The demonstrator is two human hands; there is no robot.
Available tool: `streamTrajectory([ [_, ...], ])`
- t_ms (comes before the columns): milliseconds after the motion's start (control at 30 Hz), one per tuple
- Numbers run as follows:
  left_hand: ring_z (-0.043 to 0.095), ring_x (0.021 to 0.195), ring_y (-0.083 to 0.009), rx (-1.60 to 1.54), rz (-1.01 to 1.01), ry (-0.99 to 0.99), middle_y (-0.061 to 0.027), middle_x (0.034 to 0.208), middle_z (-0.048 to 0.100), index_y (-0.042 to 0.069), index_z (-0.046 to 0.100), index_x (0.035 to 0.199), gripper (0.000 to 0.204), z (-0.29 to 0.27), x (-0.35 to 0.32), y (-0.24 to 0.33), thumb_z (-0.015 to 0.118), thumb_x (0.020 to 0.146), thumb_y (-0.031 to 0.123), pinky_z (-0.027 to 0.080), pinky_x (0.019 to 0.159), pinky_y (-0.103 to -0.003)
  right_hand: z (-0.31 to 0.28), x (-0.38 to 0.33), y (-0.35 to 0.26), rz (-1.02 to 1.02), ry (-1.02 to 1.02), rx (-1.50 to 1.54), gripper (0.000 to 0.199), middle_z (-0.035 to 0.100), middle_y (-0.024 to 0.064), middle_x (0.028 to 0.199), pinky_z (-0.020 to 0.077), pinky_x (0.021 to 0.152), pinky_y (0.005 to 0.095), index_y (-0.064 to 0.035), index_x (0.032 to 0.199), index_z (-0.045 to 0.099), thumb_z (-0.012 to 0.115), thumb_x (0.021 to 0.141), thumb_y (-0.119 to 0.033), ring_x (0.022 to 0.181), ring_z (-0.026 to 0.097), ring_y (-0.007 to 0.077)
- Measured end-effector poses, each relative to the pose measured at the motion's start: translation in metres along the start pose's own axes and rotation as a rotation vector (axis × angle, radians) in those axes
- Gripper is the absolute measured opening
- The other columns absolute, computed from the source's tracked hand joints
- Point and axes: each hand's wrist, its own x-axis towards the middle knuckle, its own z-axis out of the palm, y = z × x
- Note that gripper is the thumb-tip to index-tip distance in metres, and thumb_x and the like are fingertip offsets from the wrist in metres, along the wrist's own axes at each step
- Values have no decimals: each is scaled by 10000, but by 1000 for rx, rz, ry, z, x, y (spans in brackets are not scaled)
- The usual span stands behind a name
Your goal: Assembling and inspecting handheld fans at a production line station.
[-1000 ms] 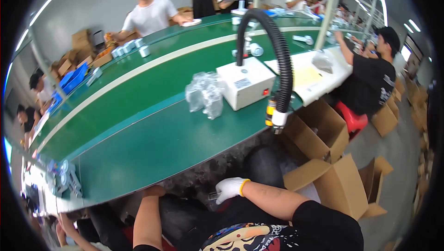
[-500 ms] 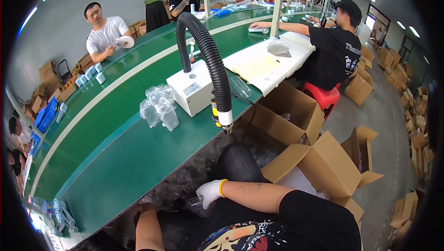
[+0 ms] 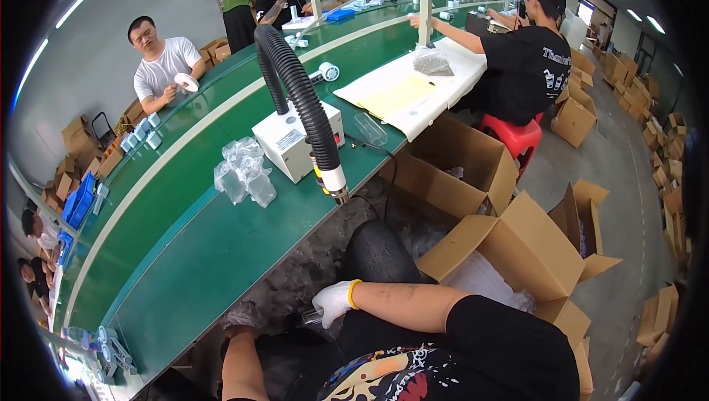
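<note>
My right hand (image 3: 336, 303), in a white glove with a yellow cuff, is closed on a clear plastic piece (image 3: 313, 317) above my lap. Most of that piece is hidden by the fingers. My left hand (image 3: 242, 318) reaches down beside the bench edge among crumpled clear plastic packaging (image 3: 277, 294); its fingers cannot be made out. On the green bench (image 3: 214, 261) ahead stand a white box-shaped machine (image 3: 284, 146) with a black ribbed hose (image 3: 299, 87) arching over it. Left of the machine lies a heap of clear plastic (image 3: 245, 172).
Open cardboard boxes (image 3: 509, 246) stand at my right. A green conveyor (image 3: 177, 172) curves behind the bench, carrying a light blue device (image 3: 325, 72). A co-worker in black (image 3: 528, 69) sits at far right beside a white work surface (image 3: 402, 102); a person in white (image 3: 166, 61) is across.
The view has shifted slightly. A light blue device now lies on the conveyor beside the hose; one was near the co-worker's hand before. My right hand keeps its hold; my left stays low.
</note>
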Motion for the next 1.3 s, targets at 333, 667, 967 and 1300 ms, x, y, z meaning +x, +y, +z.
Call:
streamTrajectory([
  [333, 194, 1597, -389, -115, -101, -1, -52, 1754, 183, 235, 332, 1648, 829, -60, -57, 29, 751, 935, 288, 467, 1054, -741, 8, -3, 7, 5, 60, 23, 501, 764, 169, 954, 540, 771, 453, -37, 1059, 774, 815, 711, -394, 878, 729, 326],
  [667, 176, 1597, -408, -111, -134, -28, -44, 1758, 163, 249, 318, 1653, 848, -41, -44, 29, 761, 931, 291, 477, 995, -775, 8, -4, 8, 12, 57, 39, 489, 770, 183, 957, 544, 785, 452, -30, 1036, 793, 807, 708, -392, 886, 733, 336],
  [967, 160, 1597, -425, -113, -171, -48, -37, 1763, 146, 261, 306, 1657, 865, -27, -30, 21, 770, 927, 293, 485, 943, -806, 1, -9, -3, 10, 29, 25, 553, 767, 190, 1012, 546, 810, 452, -17, 1118, 766, 808, 723, -402, 925, 734, 342],
  [1300, 141, 1596, -449, -118, -186, -58, -18, 1772, 105, 297, 253, 1672, 950, -25, -27, 24, 808, 901, 303, 464, 928, -835, -2, -14, -6, 37, 19, 54, 579, 767, 187, 998, 546, 816, 449, -18, 1141, 753, 813, 726, -417, 934, 735, 335],
])
